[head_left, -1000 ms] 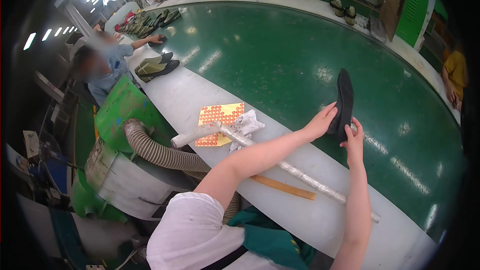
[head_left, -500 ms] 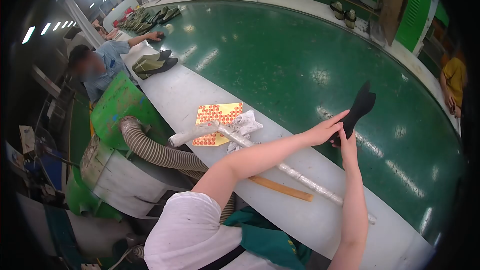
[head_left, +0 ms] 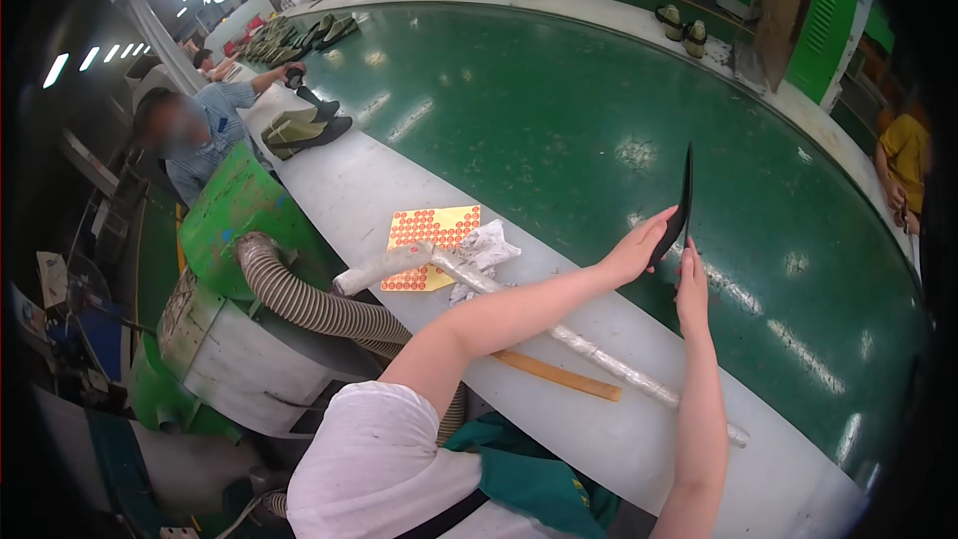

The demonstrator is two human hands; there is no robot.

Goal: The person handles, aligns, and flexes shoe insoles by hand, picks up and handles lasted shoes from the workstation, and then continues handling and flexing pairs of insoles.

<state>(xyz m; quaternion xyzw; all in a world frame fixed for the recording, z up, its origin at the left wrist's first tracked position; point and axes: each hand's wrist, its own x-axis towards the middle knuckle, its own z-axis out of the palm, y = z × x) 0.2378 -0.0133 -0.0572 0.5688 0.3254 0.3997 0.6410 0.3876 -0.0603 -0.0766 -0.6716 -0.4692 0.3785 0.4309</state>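
Observation:
A pair of thin black insoles (head_left: 684, 202) stands almost edge-on above the green belt, tips close together at the top. My left hand (head_left: 641, 243) is closed around the lower part of the left one. Just to its right, my right hand (head_left: 691, 277) pinches the lower end of the other, so a narrow gap shows between the two pieces near the bottom. Below my forearms, a plastic-wrapped tube (head_left: 599, 359) runs along the white ledge (head_left: 559, 429), with a flat wooden strip (head_left: 559, 376) beside it.
A yellow sheet of round red stickers (head_left: 419, 230) and a crumpled white cloth (head_left: 484, 248) lie on the ledge. Green shoes (head_left: 299, 130) stand farther along, near a co-worker (head_left: 200, 135). A ribbed hose (head_left: 309, 301) joins a green machine (head_left: 235, 210) at left.
The black insoles have turned from showing their broad face to nearly edge-on, and their lower ends have parted. My hands have moved slightly apart. The co-worker's hand has drawn back toward the ledge.

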